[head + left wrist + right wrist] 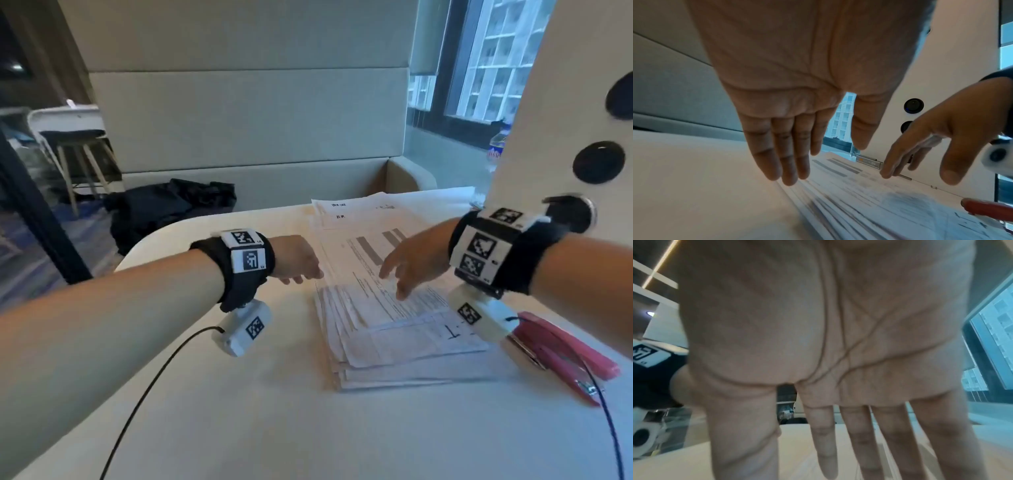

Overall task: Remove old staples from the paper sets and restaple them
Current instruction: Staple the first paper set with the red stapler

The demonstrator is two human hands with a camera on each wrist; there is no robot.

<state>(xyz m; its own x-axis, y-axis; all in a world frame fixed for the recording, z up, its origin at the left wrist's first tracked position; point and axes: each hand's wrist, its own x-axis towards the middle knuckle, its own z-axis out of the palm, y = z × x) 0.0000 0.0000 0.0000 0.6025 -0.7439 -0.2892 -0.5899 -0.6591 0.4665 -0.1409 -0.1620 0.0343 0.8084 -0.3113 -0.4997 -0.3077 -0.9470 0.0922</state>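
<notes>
A thick stack of printed paper sets [387, 329] lies on the white table [239, 411]; in the left wrist view the stack [869, 203] fans out below the fingers. My left hand [301, 270] hovers at the stack's left edge, fingers straight [789, 170], holding nothing. My right hand [404, 270] hangs over the top sheet with fingers spread [859, 443], also holding nothing; it shows in the left wrist view [920, 154] too. A red stapler [561, 353] lies on the table right of the stack, under my right wrist.
More loose sheets [356, 212] lie farther back on the table. A white panel with black round buttons [597, 161] stands at the right. A padded bench [246, 137] with a dark bag [164, 212] is behind the table. Cables [144, 404] trail from both wrist cameras.
</notes>
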